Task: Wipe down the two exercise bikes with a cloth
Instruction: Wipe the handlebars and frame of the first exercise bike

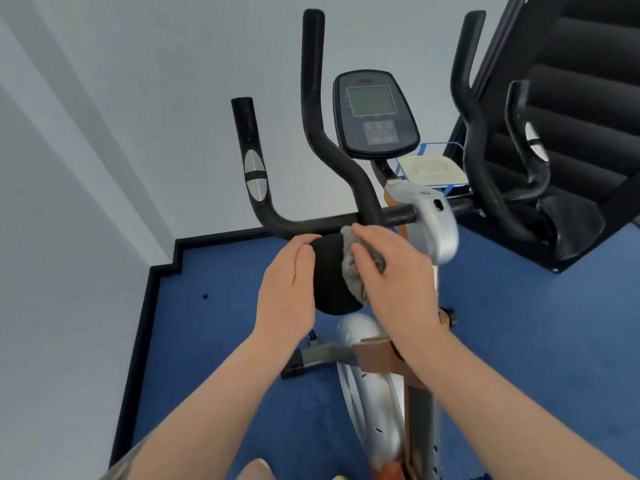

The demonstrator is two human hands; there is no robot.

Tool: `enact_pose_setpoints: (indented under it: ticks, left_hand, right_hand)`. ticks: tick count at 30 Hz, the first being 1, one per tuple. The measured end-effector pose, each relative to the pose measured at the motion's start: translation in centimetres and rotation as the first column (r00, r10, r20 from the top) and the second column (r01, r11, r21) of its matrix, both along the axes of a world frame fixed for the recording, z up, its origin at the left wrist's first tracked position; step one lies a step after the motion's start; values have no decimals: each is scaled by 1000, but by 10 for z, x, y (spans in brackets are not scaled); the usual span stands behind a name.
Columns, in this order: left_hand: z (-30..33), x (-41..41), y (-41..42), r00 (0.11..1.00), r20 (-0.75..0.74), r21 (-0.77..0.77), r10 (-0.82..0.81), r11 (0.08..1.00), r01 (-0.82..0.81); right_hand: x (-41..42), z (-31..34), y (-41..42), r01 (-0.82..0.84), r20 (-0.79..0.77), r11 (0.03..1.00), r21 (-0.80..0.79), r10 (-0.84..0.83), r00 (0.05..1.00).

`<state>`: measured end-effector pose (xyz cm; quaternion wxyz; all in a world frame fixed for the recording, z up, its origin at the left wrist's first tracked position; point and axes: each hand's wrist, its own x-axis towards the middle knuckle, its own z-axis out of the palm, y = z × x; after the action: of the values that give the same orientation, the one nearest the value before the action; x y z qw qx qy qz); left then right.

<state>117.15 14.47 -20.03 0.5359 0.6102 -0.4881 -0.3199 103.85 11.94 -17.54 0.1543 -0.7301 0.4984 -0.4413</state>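
A silver and black exercise bike (pixel 438 233) stands in front of me, with black handlebars (pixel 332 221) and a console (pixel 375 114) at the top. Below the crossbar sits a round black pad (pixel 329 271). My left hand (pixel 289 289) rests against the pad's left side with its fingers straight. My right hand (pixel 394 275) presses a grey cloth (pixel 353 268) onto the pad's right side with flat fingers. The cloth is partly hidden under that hand.
A white wall with a black skirting board (pixel 149 306) runs along the left and back. The floor is blue carpet (pixel 207 341). A black stepped machine (pixel 571 133) stands at the right. A blue-edged tray (pixel 433 168) sits behind the bike's stem.
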Motion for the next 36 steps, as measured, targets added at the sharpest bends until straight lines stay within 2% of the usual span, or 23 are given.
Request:
enact_pose_setpoints:
  ticks: [3, 7, 9, 12, 13, 15, 18, 23, 25, 28, 33, 36]
  left_hand:
    - [2, 2, 0, 999, 21, 1, -31, 1000, 31]
    - [0, 7, -1, 996, 48, -11, -71, 997, 72]
    - [-1, 10, -3, 993, 71, -9, -93, 996, 94]
    - [-2, 13, -4, 990, 77, -20, -122, 992, 123]
    - [-3, 13, -5, 988, 74, -24, -134, 990, 136]
    - [-3, 13, -6, 985, 65, -34, -161, 986, 164]
    - [-5, 15, -6, 979, 39, -45, -201, 978, 203]
    - [-5, 14, -10, 971, -44, -50, -233, 972, 231]
    - [-4, 13, -9, 970, -82, -49, -229, 973, 226]
    - [-5, 13, -8, 968, -97, -55, -231, 972, 226]
    - [-6, 7, -9, 962, -135, -88, -239, 970, 229]
    - [-4, 5, -8, 965, -137, -72, -223, 974, 215]
  right_hand:
    - [11, 11, -21, -3, -51, 997, 71, 6, 999]
    - [7, -3, 7, 57, 88, 993, 107, -67, 994]
    - [6, -8, 13, 61, 40, 991, 121, -66, 997]
    - [13, 1, -8, 110, -152, 984, 139, -88, 984]
    - [16, 4, -10, 126, -161, 984, 125, -106, 981]
    - [18, 0, -3, 174, -74, 979, 106, -166, 983]
    - [21, -10, 23, 234, 96, 945, 229, -261, 960]
    - [16, 7, -4, 215, -88, 925, 313, -197, 976]
    - [18, 7, 0, 226, -48, 906, 359, -224, 973]
    - [23, -3, 22, 327, 47, 864, 382, -372, 927]
    - [14, 6, -5, 292, -105, 880, 375, -273, 956]
    - [18, 0, 9, 338, -139, 876, 345, -309, 941]
